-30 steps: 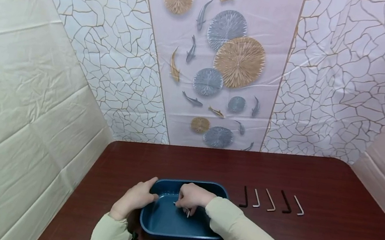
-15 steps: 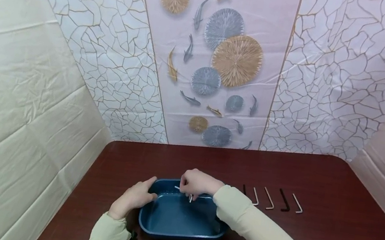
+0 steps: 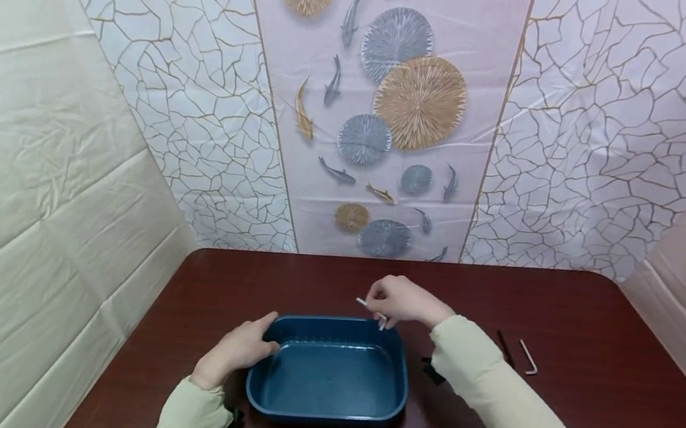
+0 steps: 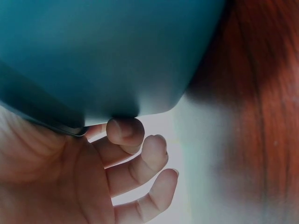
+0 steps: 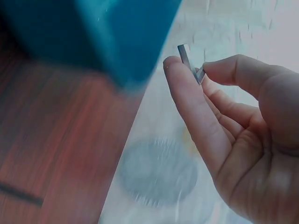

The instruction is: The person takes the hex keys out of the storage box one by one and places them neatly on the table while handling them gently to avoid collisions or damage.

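My left hand (image 3: 239,350) grips the left side of a deep blue plastic basin (image 3: 327,382), its thumb over the rim and the fingers outside. In the left wrist view, fingertips (image 4: 125,130) meet the basin's outer wall. Above the basin's back right corner, my right hand (image 3: 403,299) pinches a small silver L-shaped hex key (image 5: 187,59) between thumb and fingers. Both ends of the key stick out from the hand in the head view. The basin's inside shows a bare floor.
On the dark red wooden table (image 3: 298,289), a black hex key (image 3: 505,348) and a silver hex key (image 3: 530,359) lie to the right. My right sleeve (image 3: 509,394) hides the spot left of them. Patterned cloth (image 3: 244,118) hangs behind the table.
My right hand has risen from inside the basin with the hex key and moved back and to the right. Its sleeve now covers some hex keys on the table. My left hand stays put.
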The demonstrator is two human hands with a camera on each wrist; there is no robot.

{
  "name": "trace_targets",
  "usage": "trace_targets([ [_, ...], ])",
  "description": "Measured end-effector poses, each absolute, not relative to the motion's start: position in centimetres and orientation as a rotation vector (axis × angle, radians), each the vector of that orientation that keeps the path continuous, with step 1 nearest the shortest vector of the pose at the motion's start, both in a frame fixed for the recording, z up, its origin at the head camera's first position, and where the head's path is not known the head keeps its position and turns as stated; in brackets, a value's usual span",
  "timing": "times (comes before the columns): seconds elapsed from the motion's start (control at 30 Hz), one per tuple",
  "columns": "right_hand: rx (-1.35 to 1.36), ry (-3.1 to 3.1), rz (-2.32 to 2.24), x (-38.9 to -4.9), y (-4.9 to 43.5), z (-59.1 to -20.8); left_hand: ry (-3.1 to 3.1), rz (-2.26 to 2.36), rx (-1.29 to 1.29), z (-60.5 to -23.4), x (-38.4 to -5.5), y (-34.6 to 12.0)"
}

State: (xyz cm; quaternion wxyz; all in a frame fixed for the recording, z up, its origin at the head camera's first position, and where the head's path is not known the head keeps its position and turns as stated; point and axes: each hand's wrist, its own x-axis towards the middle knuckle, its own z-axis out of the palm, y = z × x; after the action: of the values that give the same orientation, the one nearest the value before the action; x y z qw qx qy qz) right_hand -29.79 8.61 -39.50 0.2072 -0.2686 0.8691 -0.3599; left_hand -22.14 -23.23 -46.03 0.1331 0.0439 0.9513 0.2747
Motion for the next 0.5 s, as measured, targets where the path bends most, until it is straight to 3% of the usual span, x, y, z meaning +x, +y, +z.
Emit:
trace_targets([
  [0.5, -0.456, 2.559, -1.150, -30.3, 23.5, -39.9, 2.786, 0.757, 0.122, -46.3, -22.4, -23.3],
])
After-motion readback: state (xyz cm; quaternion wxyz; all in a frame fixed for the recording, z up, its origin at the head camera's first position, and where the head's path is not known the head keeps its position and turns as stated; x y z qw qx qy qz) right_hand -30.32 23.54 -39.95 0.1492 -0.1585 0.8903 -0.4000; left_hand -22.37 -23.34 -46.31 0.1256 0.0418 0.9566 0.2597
